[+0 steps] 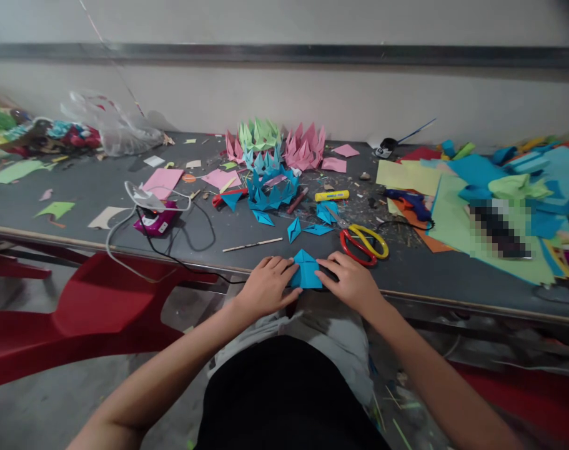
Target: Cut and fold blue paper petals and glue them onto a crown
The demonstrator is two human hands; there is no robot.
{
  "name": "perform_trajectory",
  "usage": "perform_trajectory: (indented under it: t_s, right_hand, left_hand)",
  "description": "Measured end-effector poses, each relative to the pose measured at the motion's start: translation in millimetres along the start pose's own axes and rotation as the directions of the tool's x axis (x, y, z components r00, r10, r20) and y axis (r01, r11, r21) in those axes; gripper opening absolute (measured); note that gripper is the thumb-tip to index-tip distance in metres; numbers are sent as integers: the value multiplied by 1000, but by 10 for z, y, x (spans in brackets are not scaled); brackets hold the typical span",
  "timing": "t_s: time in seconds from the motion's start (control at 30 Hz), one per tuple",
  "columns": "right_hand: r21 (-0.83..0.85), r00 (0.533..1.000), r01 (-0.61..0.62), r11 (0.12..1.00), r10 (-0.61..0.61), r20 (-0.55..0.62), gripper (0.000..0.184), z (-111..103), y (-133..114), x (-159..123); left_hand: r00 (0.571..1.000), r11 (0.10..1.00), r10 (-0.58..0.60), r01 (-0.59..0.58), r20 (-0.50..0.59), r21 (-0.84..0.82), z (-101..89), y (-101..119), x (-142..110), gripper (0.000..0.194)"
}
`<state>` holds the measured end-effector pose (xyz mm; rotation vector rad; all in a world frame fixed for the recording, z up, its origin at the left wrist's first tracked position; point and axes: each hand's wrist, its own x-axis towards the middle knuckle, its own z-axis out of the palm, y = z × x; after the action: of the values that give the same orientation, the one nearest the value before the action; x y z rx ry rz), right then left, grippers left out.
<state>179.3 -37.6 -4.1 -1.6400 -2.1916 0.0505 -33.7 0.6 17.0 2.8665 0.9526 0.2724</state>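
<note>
Blue paper, folded to a pointed origami piece [305, 269], pinned flat at the near edge of a dark grey tabletop [101, 187], directly in front of the seated body. Left hand [265, 286] pressing on the piece's left side, fingers curled down onto the paper; right hand [352, 281] pressing on its right side, fingertips flat along the edge. Neither hand closed around the paper, both bearing down on it.

Just beyond the piece, three small blue folded units [293, 230] loose on the tabletop, and farther back a blue paper crown [271, 190] with pink and green crowns [260, 134] behind it. Red-and-yellow scissors [363, 245] just beside the right hand, handles toward it. Thin wooden stick [252, 245] near the left hand. Pink glue gun [155, 219] to the left, its cord looping over the edge. Yellow glue stick [331, 195] and a blue glue gun [408, 201] farther right, next to a heap of coloured paper sheets [490, 187]. Red plastic chair [97, 306] low on the left.

Likely risks, as judgement: piece so close to the edge that a sideways push could slide it off into the lap; uneven pressure from the two hands could skew the crease; a right-hand sweep could knock the scissors; a snag on the hanging cord could drag the pink glue gun off.
</note>
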Motion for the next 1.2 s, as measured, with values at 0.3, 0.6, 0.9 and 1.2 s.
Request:
perform_trajectory:
  t_s: [0.3, 0.6, 0.9, 1.2]
  right_hand:
    - [64, 998, -68, 996, 67, 17, 36, 48, -38, 0]
    - [261, 997, 17, 965, -37, 71, 27, 77, 137, 362]
    - [69, 963, -248, 966, 253, -96, 34, -56, -32, 276]
    - [-107, 945, -317, 943, 323, 50, 27, -29, -52, 239]
  left_hand:
    - [982, 979, -182, 186, -47, 86, -64, 221, 235, 39]
    - [969, 938, -243, 247, 46, -242, -58, -143, 504, 24]
    - [948, 947, -309, 315, 77, -67, -44, -44, 419, 25]
    - [879, 873, -472, 476, 61, -104, -93, 47, 669, 37]
